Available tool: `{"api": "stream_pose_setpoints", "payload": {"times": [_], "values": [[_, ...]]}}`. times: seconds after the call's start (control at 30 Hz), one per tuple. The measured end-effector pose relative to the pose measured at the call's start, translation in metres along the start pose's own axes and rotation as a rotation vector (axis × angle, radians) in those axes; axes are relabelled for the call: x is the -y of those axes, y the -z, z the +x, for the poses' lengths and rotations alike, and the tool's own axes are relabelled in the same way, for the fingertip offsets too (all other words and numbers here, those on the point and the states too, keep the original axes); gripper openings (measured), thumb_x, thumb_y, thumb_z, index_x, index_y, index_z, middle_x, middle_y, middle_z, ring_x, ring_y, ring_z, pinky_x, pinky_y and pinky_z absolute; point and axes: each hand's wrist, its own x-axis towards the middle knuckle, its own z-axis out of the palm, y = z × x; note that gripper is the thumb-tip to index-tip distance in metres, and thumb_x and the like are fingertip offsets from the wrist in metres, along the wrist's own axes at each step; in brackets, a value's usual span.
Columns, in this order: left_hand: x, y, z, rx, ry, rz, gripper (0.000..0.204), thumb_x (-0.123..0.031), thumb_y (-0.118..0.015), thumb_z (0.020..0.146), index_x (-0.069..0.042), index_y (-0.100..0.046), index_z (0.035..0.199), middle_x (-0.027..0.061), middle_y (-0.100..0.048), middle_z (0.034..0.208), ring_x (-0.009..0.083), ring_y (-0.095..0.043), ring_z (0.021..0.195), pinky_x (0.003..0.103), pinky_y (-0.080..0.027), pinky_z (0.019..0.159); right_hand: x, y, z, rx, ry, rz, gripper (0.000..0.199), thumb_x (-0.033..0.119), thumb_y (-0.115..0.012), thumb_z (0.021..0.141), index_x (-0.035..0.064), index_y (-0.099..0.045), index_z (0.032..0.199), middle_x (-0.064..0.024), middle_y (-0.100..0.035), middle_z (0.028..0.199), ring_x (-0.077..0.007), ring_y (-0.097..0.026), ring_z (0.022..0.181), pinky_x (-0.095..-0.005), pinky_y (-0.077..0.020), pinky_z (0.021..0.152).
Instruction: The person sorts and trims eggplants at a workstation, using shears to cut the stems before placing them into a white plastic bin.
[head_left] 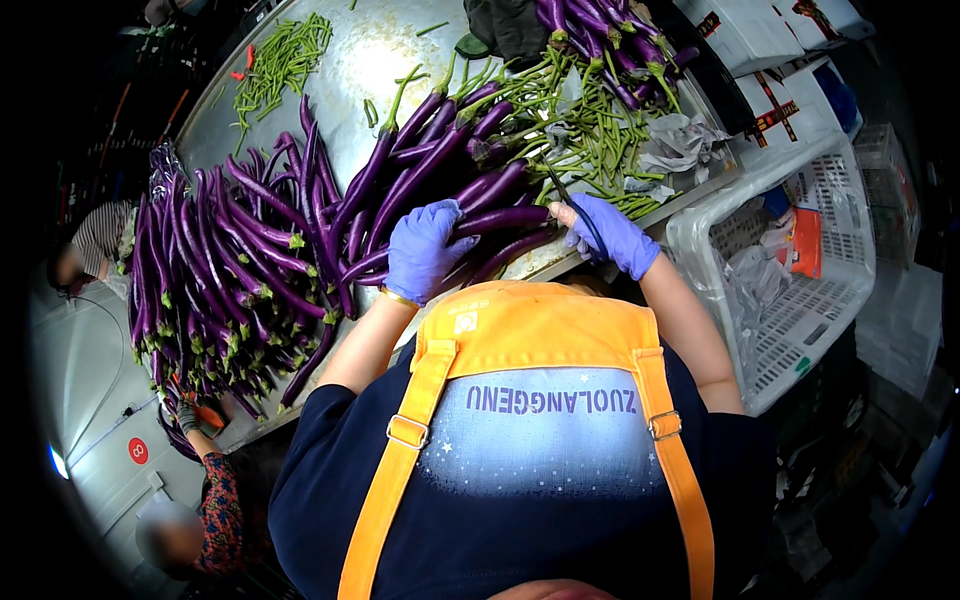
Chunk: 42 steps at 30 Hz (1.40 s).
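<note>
My left hand (425, 250), in a purple glove, is closed around a long purple eggplant (507, 219) lying crosswise in front of me. Dark-handled scissors (557, 184) are gripped in my right hand (612, 236), also gloved, beside that eggplant's right end. The thumb of this hand looks tan rather than purple and touches or nearly touches the eggplant's tip. Just beyond my hands lies a pile of eggplants (420, 165) with green stems still on, their stem ends pointing away. A large heap of eggplants (215, 270) with short-cut ends fills the table's left side.
Cut green stems (610, 140) and crumpled paper (685, 143) litter the metal table (360, 50). More stems (285, 65) and further eggplants (610, 40) lie at the far side. A white plastic crate (800, 330) stands at my right. Two people work at the left, one in a floral sleeve (222, 510).
</note>
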Motion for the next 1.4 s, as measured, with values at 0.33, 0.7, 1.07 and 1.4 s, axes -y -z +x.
{"api": "stream_pose_setpoints", "payload": {"times": [0.33,0.7,1.07,1.4], "values": [[-0.003,0.008,0.004,-0.061,-0.085,-0.077,0.042,-0.038,-0.080,0.084,-0.007,-0.067,0.111,0.0107,-0.070,0.113,0.0312,-0.065,0.096,0.043,-0.052,0.082,-0.019,-0.008,0.019,-0.080,0.098,-0.221,0.048,0.049,-0.059,0.103,0.0017,-0.061,0.097,-0.0079,-0.059,0.068,-0.0203,-0.058,0.060,-0.0376,-0.0477,0.060],[0.030,0.010,0.037,-0.170,0.075,0.162,0.055,-0.023,-0.076,0.085,-0.019,-0.062,0.138,0.0107,-0.064,0.099,0.0322,-0.061,0.091,0.046,-0.051,0.075,-0.011,-0.006,-0.005,-0.285,0.363,-0.237,0.044,0.038,-0.072,0.097,-0.0018,-0.060,0.111,-0.0131,-0.064,0.087,-0.0226,-0.060,0.079,-0.0366,-0.0516,0.077],[-0.006,0.005,0.031,-0.140,-0.068,0.003,0.054,-0.013,-0.075,0.084,-0.020,-0.065,0.137,0.0102,-0.067,0.103,0.0327,-0.062,0.092,0.044,-0.052,0.079,0.005,0.002,0.000,-0.146,0.353,-0.051,0.040,0.038,-0.065,0.102,-0.0008,-0.059,0.108,-0.0115,-0.060,0.085,-0.0217,-0.058,0.078,-0.0361,-0.0507,0.077],[0.013,0.028,0.054,-0.203,-0.151,0.047,0.049,-0.012,-0.072,0.086,-0.014,-0.066,0.135,0.0117,-0.069,0.116,0.0336,-0.065,0.102,0.044,-0.053,0.089,0.010,-0.003,-0.016,-0.115,0.119,0.157,0.029,0.035,-0.064,0.104,0.0067,-0.060,0.101,0.0015,-0.052,0.073,-0.0075,-0.046,0.058,-0.0244,-0.0385,0.051]]}}
